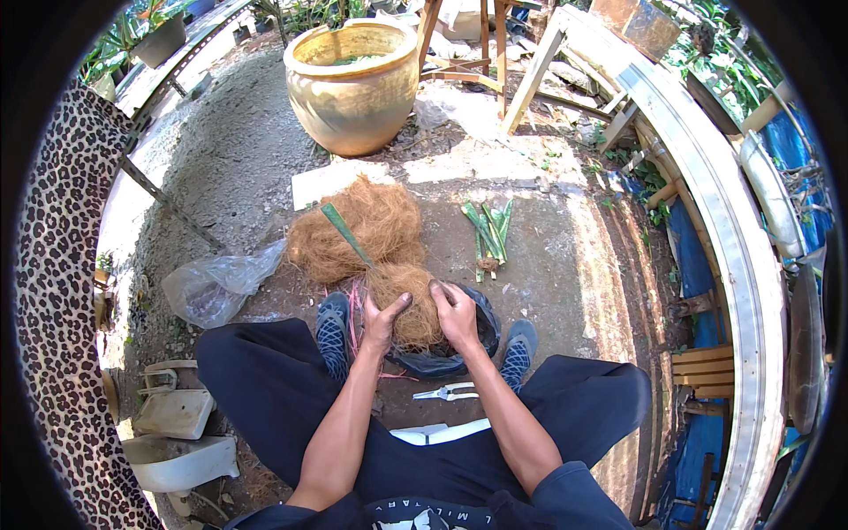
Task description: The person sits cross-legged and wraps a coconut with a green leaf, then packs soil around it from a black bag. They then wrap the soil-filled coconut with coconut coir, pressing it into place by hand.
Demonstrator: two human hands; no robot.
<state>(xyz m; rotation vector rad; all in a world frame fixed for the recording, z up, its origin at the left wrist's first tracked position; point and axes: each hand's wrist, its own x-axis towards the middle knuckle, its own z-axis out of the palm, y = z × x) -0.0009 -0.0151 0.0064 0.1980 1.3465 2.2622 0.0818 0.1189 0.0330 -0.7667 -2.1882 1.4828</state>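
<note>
Between my hands is a wad of brown coconut fibre (405, 291), held above a black plastic bag (487, 324). My left hand (382, 322) grips its left side with the thumb laid on top. My right hand (456, 314) pinches its right edge, thumb and fingers together. A green stiff-leaf cutting (346, 233) sticks out from the far end of the wad, its base hidden in the fibre. Beyond lies a larger heap of loose coconut fibre (371, 218). Pink plastic twine (356, 308) trails beside my left hand. White-handled pruning snips (445, 392) lie on the ground near me.
Several green leaf cuttings (490, 235) lie to the right. A clear plastic bag (222, 281) rests at left, near a metal frame leg (169, 202). A large glazed pot (351, 99) stands ahead. A long metal-topped bench (722, 212) curves along the right. White basins (182, 460) sit at lower left.
</note>
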